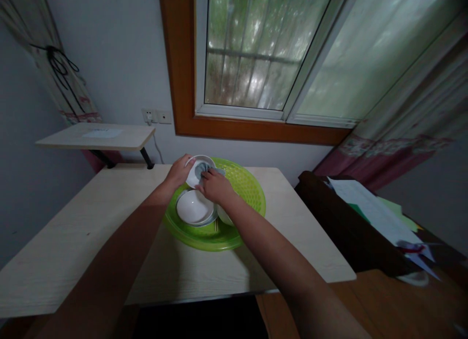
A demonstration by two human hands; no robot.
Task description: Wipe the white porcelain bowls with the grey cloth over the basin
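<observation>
White bowl (pixel 192 178) between two hands (pixel 179 171) (pixel 216 187)

A sliding window (pixel 256 61) with a silver metal frame sat in an orange-brown wooden surround (pixel 256 129). Pale patterned curtains with pink lower bands (pixel 420 114) hung at both sides, the left one tied with a thin black cord (pixel 58 61). A white wall socket (pixel 157 116) was set above a pale wooden shelf board on black legs (pixel 127 139), with white paper (pixel 102 133) on it.
</observation>
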